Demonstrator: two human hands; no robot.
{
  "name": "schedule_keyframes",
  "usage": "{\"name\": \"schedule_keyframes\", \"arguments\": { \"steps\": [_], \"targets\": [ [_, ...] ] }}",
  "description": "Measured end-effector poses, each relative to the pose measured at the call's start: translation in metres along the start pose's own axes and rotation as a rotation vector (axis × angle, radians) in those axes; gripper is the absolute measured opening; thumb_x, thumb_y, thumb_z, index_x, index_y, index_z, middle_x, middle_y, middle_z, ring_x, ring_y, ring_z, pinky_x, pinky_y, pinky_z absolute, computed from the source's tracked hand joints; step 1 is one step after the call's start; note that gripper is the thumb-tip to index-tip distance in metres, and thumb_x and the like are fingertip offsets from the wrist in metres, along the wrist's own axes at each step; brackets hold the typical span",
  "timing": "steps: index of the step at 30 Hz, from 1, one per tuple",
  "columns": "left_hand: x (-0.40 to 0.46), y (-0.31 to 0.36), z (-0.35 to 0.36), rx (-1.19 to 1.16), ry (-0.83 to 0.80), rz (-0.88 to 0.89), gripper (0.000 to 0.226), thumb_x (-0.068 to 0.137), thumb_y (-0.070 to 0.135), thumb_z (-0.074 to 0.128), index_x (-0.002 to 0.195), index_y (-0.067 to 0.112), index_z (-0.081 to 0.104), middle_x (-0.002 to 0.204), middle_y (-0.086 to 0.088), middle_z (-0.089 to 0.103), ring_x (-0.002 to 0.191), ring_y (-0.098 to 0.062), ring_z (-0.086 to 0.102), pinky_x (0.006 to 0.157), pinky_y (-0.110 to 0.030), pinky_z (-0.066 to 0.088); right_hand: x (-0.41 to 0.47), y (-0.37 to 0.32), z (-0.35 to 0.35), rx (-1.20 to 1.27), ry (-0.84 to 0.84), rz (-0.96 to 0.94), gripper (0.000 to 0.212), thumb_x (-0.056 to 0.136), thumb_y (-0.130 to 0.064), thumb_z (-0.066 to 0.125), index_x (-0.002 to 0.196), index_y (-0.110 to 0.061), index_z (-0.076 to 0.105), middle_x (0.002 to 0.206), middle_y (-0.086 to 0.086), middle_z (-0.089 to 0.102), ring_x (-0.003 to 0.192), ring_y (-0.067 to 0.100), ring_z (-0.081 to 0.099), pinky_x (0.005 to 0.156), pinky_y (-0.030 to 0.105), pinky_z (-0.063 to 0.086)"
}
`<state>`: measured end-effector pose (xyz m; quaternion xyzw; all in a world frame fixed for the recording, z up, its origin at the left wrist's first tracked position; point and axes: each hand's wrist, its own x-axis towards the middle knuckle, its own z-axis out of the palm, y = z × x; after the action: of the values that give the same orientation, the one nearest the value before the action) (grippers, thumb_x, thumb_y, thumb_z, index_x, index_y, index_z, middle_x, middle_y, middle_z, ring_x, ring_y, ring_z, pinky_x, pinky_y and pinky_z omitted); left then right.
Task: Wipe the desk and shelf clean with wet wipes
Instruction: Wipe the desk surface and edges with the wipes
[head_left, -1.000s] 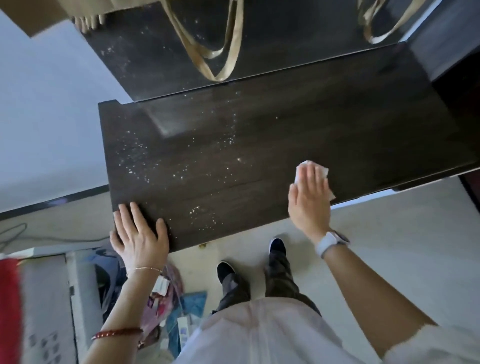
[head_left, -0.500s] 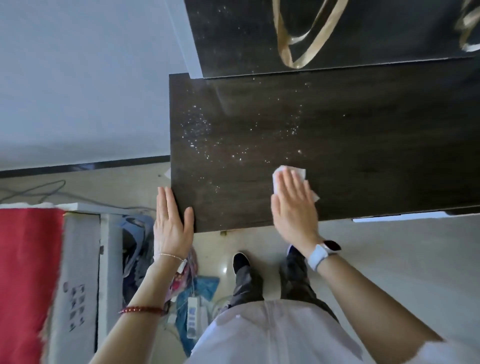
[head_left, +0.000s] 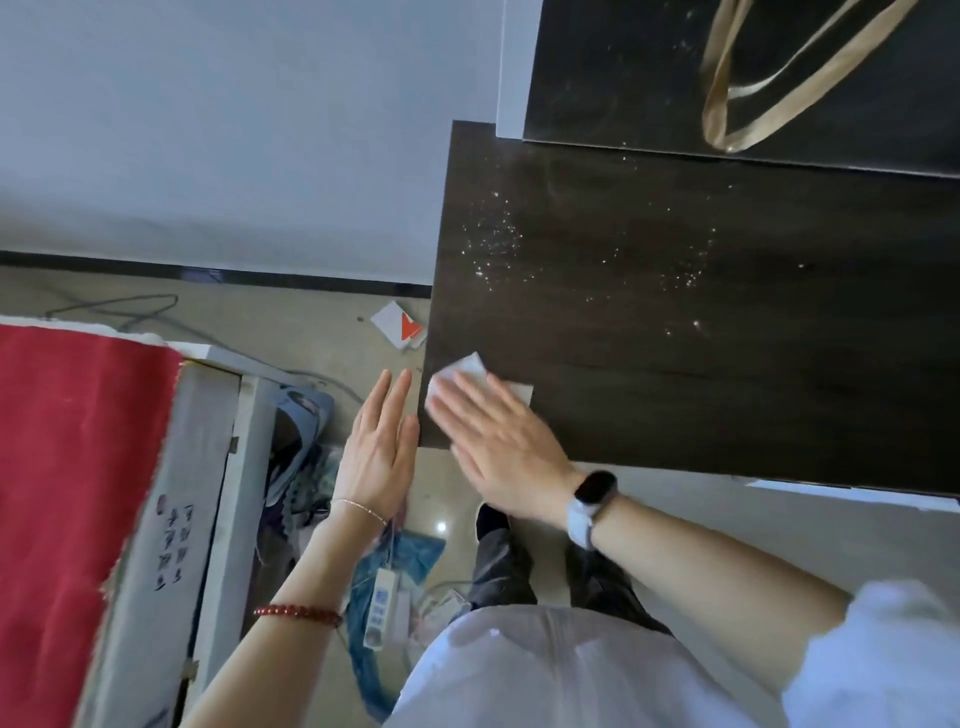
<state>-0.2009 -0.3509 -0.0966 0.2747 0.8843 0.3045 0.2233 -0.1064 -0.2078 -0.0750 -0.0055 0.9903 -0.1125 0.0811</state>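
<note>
— Where do we stand with the desk (head_left: 727, 364)?

— We have the wet wipe (head_left: 475, 370) flat on its near left corner, right at the edge. Our right hand (head_left: 498, 441) lies on top of it with the fingers straight and spread, pressing it down onto the wood rather than gripping it.

— And the other hand?

— Our left hand (head_left: 382, 441) is flat too, fingers straight and together, held just beside the left edge of the desk near that same corner and holding nothing. We'd guess it waits there to catch whatever gets pushed off, though we can't tell whether it touches the edge.

— How much is clean?

— Not much, by our reckoning. A scatter of white crumbs (head_left: 493, 244) sits on the left part of the desk, well beyond the wipe, and a second patch (head_left: 691, 275) lies further right. The strip along the near edge looks free of specks.

— And the shelf?

— The shelf (head_left: 649, 73) behind the desk shows pale dust, and a tan strap (head_left: 769, 88) lies looped on it. We judge it untouched. So both crumb patches and the whole shelf are left; we are early in the job.
</note>
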Motion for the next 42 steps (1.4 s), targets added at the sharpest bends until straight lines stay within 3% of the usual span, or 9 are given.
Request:
{"name": "schedule_keyframes", "arguments": {
  "steps": [3,9,13,16,24,30,33,38,42],
  "targets": [
    [-0.007,-0.008,0.0,-0.024,-0.025,-0.035,0.048,0.097,0.034,0.029,0.142,0.023,0.021,0.152,-0.007,0.02,0.141,-0.017,0.014,0.114,-0.033,0.014,-0.013,0.01,0.002,-0.089,-0.068,-0.133,0.052,0.093,-0.03,0.025,0.143,-0.015,0.024,0.152,0.002,0.028,0.141,0.019,0.023,0.115,0.042,0.015],
    [-0.01,-0.01,-0.005,0.003,0.027,-0.115,0.059,0.088,0.042,0.024,0.142,0.019,0.022,0.152,-0.008,0.023,0.14,-0.02,0.019,0.114,-0.042,0.02,0.059,0.017,-0.006,0.043,0.004,0.21,0.053,0.098,-0.028,0.023,0.146,-0.016,0.007,0.157,0.002,0.005,0.144,0.018,-0.002,0.116,0.037,-0.006],
    [-0.009,-0.004,-0.01,-0.028,0.108,-0.157,0.059,0.088,0.04,0.023,0.142,0.017,0.024,0.151,-0.01,0.024,0.139,-0.024,0.021,0.113,-0.044,0.021,0.014,-0.025,0.007,-0.022,0.012,-0.018,0.051,0.095,-0.028,0.025,0.143,-0.014,0.024,0.153,0.004,0.025,0.142,0.02,0.018,0.116,0.042,0.014],
    [-0.005,0.003,-0.01,-0.029,0.113,-0.137,0.059,0.088,0.04,0.023,0.142,0.016,0.024,0.151,-0.009,0.024,0.14,-0.023,0.019,0.113,-0.042,0.018,-0.031,-0.013,0.009,-0.065,0.01,-0.016,0.05,0.092,-0.027,0.031,0.141,-0.015,0.031,0.149,0.002,0.033,0.139,0.02,0.028,0.115,0.039,0.02],
    [0.001,0.028,0.02,-0.055,-0.012,-0.064,0.057,0.097,0.026,0.03,0.145,0.016,0.003,0.153,-0.009,0.02,0.139,-0.027,0.022,0.111,-0.049,0.026,-0.092,0.039,0.006,0.111,0.145,0.707,0.053,0.093,-0.024,0.019,0.141,-0.005,0.028,0.15,0.014,0.029,0.139,0.03,0.024,0.113,0.046,0.017],
    [0.0,0.025,0.015,-0.022,-0.017,-0.053,0.052,0.097,0.026,0.028,0.145,0.017,0.009,0.152,-0.007,0.023,0.141,-0.023,0.018,0.111,-0.049,0.025,-0.014,-0.001,0.008,0.096,0.104,0.377,0.051,0.096,-0.03,0.018,0.145,-0.014,0.019,0.155,0.005,0.018,0.143,0.019,0.008,0.115,0.04,0.002],
    [0.003,0.029,0.016,0.026,0.017,-0.094,0.05,0.097,0.028,0.027,0.144,0.02,0.011,0.151,-0.006,0.025,0.141,-0.025,0.017,0.111,-0.049,0.024,-0.015,0.02,0.004,0.128,0.084,0.348,0.051,0.097,-0.03,0.018,0.145,-0.016,0.015,0.156,0.003,0.015,0.143,0.016,0.002,0.116,0.037,0.002],
    [0.034,0.06,0.02,0.075,0.094,-0.173,0.057,0.095,0.032,0.033,0.144,0.014,0.009,0.148,-0.012,0.029,0.133,-0.031,0.029,0.104,-0.049,0.031,-0.073,0.106,-0.004,0.08,0.215,0.789,0.048,0.098,-0.021,0.028,0.144,-0.009,0.02,0.153,0.014,0.023,0.142,0.028,0.018,0.115,0.045,0.016],
    [0.059,0.09,0.033,0.156,0.178,-0.324,0.063,0.093,0.035,0.037,0.142,0.007,0.01,0.143,-0.021,0.032,0.127,-0.038,0.035,0.098,-0.051,0.032,-0.1,0.17,-0.02,0.142,0.294,1.225,0.048,0.097,-0.018,0.029,0.142,-0.002,0.021,0.152,0.02,0.022,0.141,0.033,0.017,0.115,0.05,0.017]
  ]
}}
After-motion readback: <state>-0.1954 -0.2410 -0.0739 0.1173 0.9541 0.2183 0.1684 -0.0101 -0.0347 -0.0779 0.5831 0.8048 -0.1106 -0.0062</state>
